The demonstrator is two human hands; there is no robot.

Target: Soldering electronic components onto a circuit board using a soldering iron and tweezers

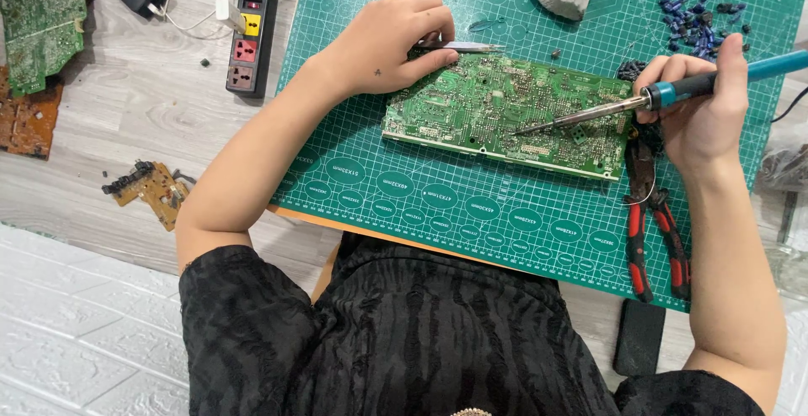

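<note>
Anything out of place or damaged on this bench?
Yes. Broken board pieces lie loose on the floor left of the mat, edges jagged. The right hand holds the soldering iron to the board; pliers lie beneath that wrist.

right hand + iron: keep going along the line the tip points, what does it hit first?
Right hand aims the soldering iron left and slightly down. Its tip already appears to rest on the green circuit board, so the board comes first; contact depth is unclear.
</note>
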